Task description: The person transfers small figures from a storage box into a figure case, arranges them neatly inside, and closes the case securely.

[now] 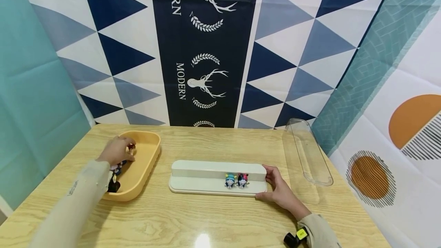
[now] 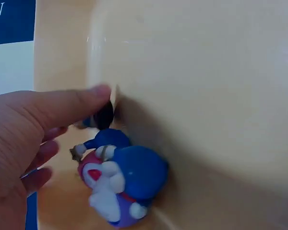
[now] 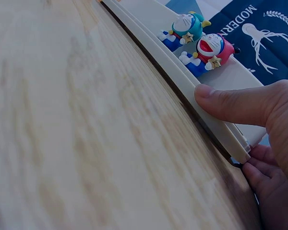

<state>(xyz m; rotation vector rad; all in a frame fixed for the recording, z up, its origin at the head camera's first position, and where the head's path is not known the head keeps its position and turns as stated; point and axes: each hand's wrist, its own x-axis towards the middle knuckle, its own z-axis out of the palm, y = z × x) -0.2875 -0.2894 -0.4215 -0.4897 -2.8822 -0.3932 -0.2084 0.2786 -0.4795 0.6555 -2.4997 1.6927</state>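
In the head view, the left grip (image 1: 116,151) reaches into the yellow tray (image 1: 144,156) on the table (image 1: 155,221), thumb and fingers pinching a small figurine (image 1: 132,149). It looks light and stiff, probably moulded plastic, so a gentle pinch should do. The right grip (image 1: 278,193) clasps the right end of the white stand (image 1: 196,183); a teal-capped figurine (image 1: 230,181) and a pink-hooded figurine (image 1: 242,181) sit side by side on its lower step.

In the left wrist view, the held piece is mostly hidden — only a dark rounded part shows clearly. A blue figurine (image 2: 144,172) lies beside it; its smooth surface may slip, and the round body seems a safer hold than the small limbs.

In the right wrist view, the thumb presses the stand's front rim, fingers at its end — stiff, likely light, best steadied there.
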